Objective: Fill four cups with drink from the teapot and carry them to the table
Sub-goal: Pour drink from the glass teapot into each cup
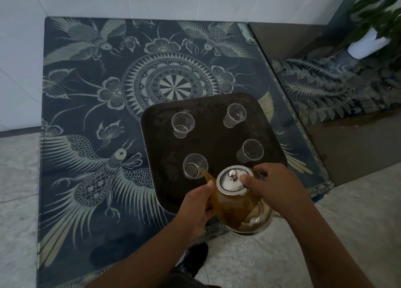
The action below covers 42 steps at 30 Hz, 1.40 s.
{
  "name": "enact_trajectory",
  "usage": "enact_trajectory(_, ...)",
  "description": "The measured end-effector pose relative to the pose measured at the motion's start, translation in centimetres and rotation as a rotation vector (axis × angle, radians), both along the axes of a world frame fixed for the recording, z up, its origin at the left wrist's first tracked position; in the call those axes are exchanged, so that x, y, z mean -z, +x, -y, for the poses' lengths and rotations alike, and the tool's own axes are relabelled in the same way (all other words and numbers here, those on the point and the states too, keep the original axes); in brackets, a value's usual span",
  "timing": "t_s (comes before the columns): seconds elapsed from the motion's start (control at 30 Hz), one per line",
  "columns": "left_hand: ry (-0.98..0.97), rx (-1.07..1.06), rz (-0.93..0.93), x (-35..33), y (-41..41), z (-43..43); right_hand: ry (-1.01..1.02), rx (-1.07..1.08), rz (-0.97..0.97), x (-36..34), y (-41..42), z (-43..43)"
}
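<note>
Patterned glass tabletop point(86, 114), dark tray point(217, 135) sitting at its 5 o'clock area. Four clear cups on the tray: far-left cup point(182, 124) at 10 o'clock, near-left cup point(195, 165) at 8 o'clock, far-right cup point(234, 115) at 1 o'clock, near-right cup point(250, 151) at 3 o'clock. Left hand point(195, 209) wraps the glass teapot point(240, 203) near its spout base, closed on it. Spout tip is at the near-left cup's rim and amber tea is running in; the cup is barely filled. The other three look empty. Right hand point(275, 183) grips the teapot's far side, thumb pressing the metal lid point(232, 179). To do well: keep the lid pinned, tilt slowly, hold the spout over the cup centre, stop short of the rim, level off before shifting to the next cup. Potted plant point(368, 38) at far right, well apart.
</note>
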<state>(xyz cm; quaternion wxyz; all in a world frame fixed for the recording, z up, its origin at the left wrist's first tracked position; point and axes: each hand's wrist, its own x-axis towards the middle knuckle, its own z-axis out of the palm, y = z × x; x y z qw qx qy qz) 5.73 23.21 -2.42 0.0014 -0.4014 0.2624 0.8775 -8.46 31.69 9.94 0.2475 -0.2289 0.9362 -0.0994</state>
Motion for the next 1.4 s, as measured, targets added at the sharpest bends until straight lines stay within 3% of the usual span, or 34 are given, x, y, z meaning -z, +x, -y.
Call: enact_trajectory(1.4, 0.107, -0.032, -0.078, -0.5, -0.2, -0.1, 0.037, -0.107, -0.062, -1.7, -0.1, 1.2)
